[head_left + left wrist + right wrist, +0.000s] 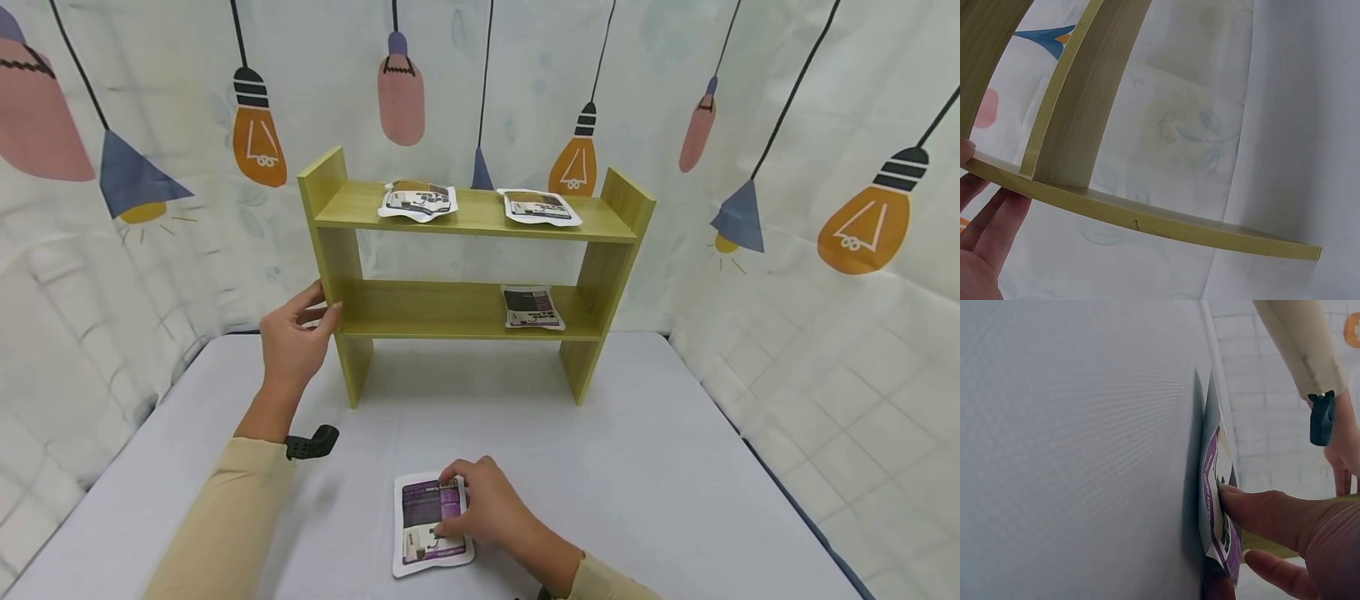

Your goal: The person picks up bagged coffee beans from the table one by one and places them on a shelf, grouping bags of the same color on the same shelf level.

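With thumb and fingers on either side of the panel, my left hand [294,337] holds the left upright of a yellow-green wooden shelf [465,333]. The left wrist view shows the fingers [1007,222] under that panel. A white pouch [420,525] with a purple and dark label lies flat on the table before the shelf. My right hand [495,508] grips its right side. In the right wrist view the thumb [1272,512] is on the pouch's printed face, and another fingertip is partly hidden at its edge.
Two white pouches, one on the left [420,202] and one on the right [540,208], lie on the shelf's top board. A purple-labelled pouch [531,308] lies on the lower board at the right. Behind the white table [675,483] hangs a curtain [480,100] with lamp prints.
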